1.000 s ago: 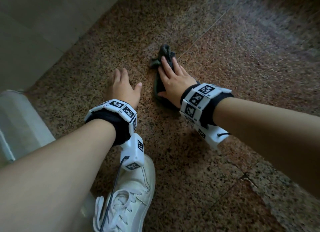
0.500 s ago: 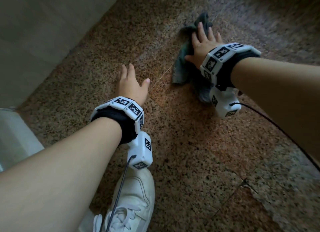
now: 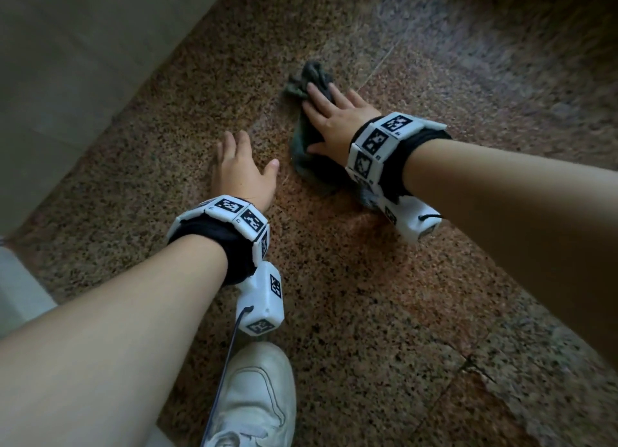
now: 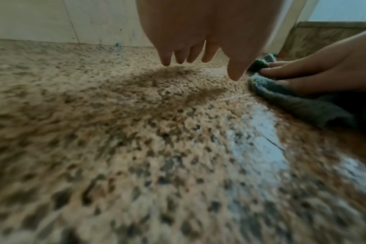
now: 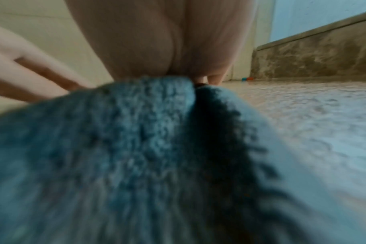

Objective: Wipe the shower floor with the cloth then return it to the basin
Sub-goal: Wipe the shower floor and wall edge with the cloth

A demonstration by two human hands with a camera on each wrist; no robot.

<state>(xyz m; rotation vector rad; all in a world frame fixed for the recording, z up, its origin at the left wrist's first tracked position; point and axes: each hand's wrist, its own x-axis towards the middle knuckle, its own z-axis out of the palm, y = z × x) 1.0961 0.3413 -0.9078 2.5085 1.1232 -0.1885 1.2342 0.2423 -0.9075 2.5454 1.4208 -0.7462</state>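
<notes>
- Cloth (image 3: 311, 155), nubby dark-teal terry, lies bunched on the speckled granite shower floor (image 3: 384, 313)
- Your right hand (image 3: 334, 122) presses it with flat fingers
- Your left hand (image 3: 242, 175) rests splayed just beside it, holding nothing

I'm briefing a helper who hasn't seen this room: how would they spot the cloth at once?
Look at the speckled granite floor. The right hand presses flat on a crumpled dark teal cloth there. It is the only soft, dark thing on the stone; the left hand beside it is bare.
</notes>
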